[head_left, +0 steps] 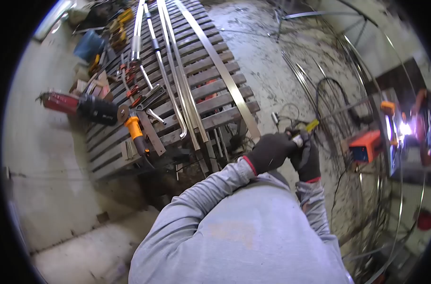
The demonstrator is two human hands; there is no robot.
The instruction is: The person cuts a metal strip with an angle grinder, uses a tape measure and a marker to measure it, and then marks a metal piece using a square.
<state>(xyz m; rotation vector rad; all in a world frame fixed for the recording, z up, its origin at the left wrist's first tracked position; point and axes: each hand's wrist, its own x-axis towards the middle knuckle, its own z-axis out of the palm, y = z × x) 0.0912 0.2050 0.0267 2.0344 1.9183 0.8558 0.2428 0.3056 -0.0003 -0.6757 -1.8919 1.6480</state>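
Both my hands wear dark gloves with red cuffs and meet close in front of my body. My left hand [271, 152] is closed at a small silvery piece [297, 140] between the hands. Close beside it, my right hand [307, 158] is also closed around the same object. A short yellow end [312, 125] sticks out beyond the fingers; its exact kind I cannot make out. A long flat metal strip [221, 66] lies on the slatted table, its near end just left of my left hand.
On the slatted table [215, 116] lie metal tubes [166, 61], an orange angle grinder [134, 127] and several clamps [130, 78]. An orange-red machine [365, 146] stands on the floor at right, near a bright welding glow [405, 128]. Cables and metal rods [298, 71] lie across the floor.
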